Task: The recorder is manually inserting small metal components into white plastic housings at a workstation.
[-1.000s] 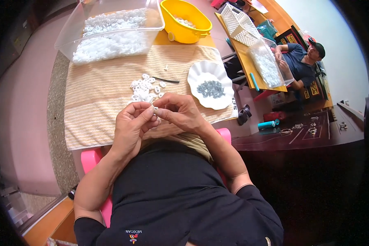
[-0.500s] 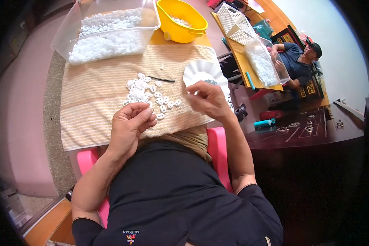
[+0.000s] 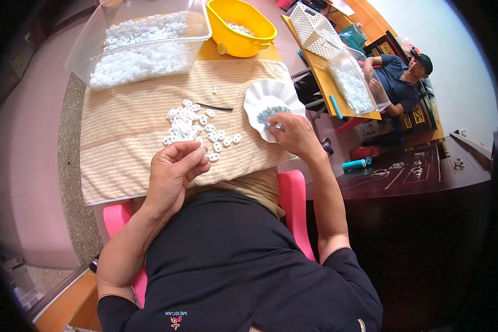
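Note:
My left hand (image 3: 178, 166) is closed in a pinch over the near edge of the pile, a small white plastic piece (image 3: 205, 149) just showing at its fingertips, mostly hidden. Scattered beyond it is a heap of white two-holed plastic pieces (image 3: 183, 123), with several lying loose to the right. My right hand (image 3: 296, 134) reaches into a white wavy-rimmed dish (image 3: 254, 95), thumb and fingers drawn together at the small grey metal bits (image 3: 268, 113). Whatever lies between those fingers is too small to make out.
A thin black stick (image 3: 216, 107) lies behind the heap on the striped towel (image 3: 116, 149). Farther back stand a clear bin (image 3: 144, 55) of white pieces and a yellow tub (image 3: 240, 47). At right, another person (image 3: 398, 77) sits at a table with a similar bin.
My right hand has moved down and right, from above the dish's near left edge to the metal bits in it. My left hand keeps its pinch, nearly still.

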Demonstrator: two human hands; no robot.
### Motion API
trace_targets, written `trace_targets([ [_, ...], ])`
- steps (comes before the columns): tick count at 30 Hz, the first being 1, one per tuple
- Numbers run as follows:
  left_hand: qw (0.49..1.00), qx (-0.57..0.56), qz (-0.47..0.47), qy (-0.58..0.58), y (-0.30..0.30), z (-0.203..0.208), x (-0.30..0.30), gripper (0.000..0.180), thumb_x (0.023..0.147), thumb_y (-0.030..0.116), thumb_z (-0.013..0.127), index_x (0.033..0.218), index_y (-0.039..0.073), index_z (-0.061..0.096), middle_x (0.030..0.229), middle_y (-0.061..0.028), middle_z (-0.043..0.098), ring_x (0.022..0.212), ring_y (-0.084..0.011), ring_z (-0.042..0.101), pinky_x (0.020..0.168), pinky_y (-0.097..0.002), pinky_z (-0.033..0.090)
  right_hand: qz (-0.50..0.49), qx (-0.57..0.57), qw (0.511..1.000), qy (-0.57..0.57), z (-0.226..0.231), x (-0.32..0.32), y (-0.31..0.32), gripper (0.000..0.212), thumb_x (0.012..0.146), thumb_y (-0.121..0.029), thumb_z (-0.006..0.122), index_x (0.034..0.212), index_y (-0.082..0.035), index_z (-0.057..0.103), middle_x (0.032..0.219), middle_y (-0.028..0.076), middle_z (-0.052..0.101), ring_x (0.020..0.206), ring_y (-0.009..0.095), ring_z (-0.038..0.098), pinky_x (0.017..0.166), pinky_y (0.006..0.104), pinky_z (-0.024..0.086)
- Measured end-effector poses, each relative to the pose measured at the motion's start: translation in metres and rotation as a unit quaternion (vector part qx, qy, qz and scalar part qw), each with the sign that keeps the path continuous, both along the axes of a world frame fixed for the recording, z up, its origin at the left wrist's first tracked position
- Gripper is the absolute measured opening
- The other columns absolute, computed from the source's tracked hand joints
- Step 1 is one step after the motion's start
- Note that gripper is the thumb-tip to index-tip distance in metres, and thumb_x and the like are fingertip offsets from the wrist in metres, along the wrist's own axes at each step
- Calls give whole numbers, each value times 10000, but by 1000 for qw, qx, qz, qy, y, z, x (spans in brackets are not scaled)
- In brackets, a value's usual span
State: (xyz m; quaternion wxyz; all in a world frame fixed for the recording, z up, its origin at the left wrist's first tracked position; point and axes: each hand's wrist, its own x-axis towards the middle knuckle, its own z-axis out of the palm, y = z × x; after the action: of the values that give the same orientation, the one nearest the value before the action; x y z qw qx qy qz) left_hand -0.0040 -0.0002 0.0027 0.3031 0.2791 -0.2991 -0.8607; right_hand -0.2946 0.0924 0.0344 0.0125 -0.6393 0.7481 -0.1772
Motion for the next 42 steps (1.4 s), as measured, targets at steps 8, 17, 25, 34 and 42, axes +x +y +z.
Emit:
trace_targets([
  [8, 1000, 4, 0, -5, 0, 0, 1, 160, 881, 13, 644, 1032, -21, 606, 936, -98, 664, 807, -151, 658, 758, -275, 589, -6, 27, 999, 18, 0, -1, -5, 144, 773, -104, 675, 912, -65, 686, 821, 156, 674, 786, 322, 665, 712, 386, 517],
  [17, 1000, 0, -2, -9, 1, 1, 0, 156, 878, 28, 654, 1022, -17, 614, 951, -103, 667, 803, -141, 654, 752, -273, 584, 1, 67, 997, 36, 5, -3, -11, 139, 766, -125, 669, 892, -69, 688, 795, 170, 666, 784, 330, 662, 705, 390, 516],
  [25, 1000, -5, -12, -7, 2, -3, 0, 147, 882, 43, 653, 1019, 6, 616, 969, -94, 667, 797, -126, 650, 733, -266, 590, 33, 113, 993, 17, 11, -7, -22, 98, 738, -106, 648, 798, -28, 639, 761, 159, 662, 759, 333, 656, 689, 396, 509],
  [34, 1000, -8, -15, -14, 4, -2, 0, 142, 885, 52, 653, 1017, 13, 617, 975, -87, 668, 791, -122, 649, 736, -262, 584, 48, 138, 989, 18, 18, -7, -25, 96, 721, -106, 647, 746, -15, 630, 725, 157, 650, 724, 329, 645, 671, 391, 501],
  [42, 1000, -6, -14, -18, 5, -2, -1, 155, 882, 50, 655, 1026, 8, 614, 980, -93, 669, 795, -131, 653, 734, -269, 585, 45, 176, 983, 16, 24, -7, -29, 99, 721, -102, 619, 770, -27, 659, 783, 187, 658, 804, 349, 650, 733, 418, 503],
])
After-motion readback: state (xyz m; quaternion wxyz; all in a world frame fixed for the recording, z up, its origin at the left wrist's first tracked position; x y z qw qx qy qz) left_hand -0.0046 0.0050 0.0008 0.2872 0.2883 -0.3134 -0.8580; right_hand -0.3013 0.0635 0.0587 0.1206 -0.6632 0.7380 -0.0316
